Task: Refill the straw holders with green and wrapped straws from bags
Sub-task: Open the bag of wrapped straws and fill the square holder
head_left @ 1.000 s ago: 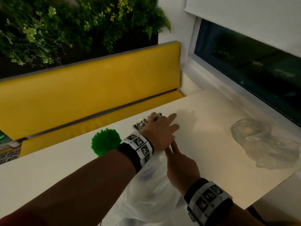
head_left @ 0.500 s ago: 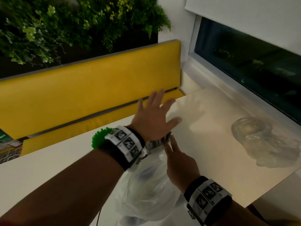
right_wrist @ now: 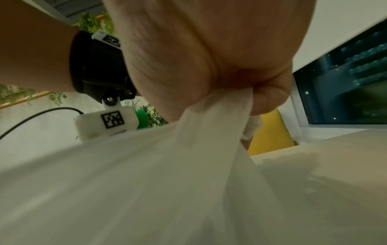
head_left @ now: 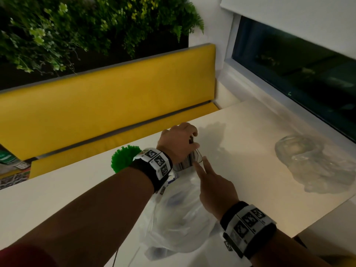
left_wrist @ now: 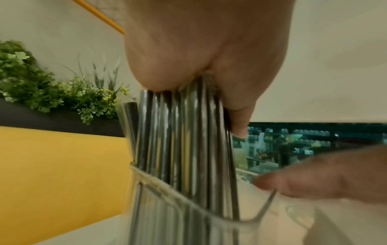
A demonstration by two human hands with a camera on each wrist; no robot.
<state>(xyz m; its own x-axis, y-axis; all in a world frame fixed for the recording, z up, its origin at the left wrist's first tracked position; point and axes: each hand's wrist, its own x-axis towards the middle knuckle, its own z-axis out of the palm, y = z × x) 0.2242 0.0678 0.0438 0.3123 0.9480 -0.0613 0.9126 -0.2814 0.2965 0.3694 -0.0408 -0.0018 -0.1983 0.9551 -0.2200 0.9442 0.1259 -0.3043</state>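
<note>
Pale counter [head_left: 250, 151] by the yellow bench: left hand [head_left: 179, 143] grasps upright wrapped straws [left_wrist: 184, 140] from above, lowering them into the clear holder [left_wrist: 188, 215], while right hand [head_left: 215, 191] clutches the bag [head_left: 177, 218] just nearer.

Left hand [left_wrist: 205, 49] grips the upper ends of a bundle of wrapped straws [left_wrist: 184, 140] standing in a clear holder [left_wrist: 188, 220]. Right fingertips [left_wrist: 293, 180] touch the holder's rim. Yellow bench [left_wrist: 62, 174] and plants [left_wrist: 52, 92] behind.
</note>
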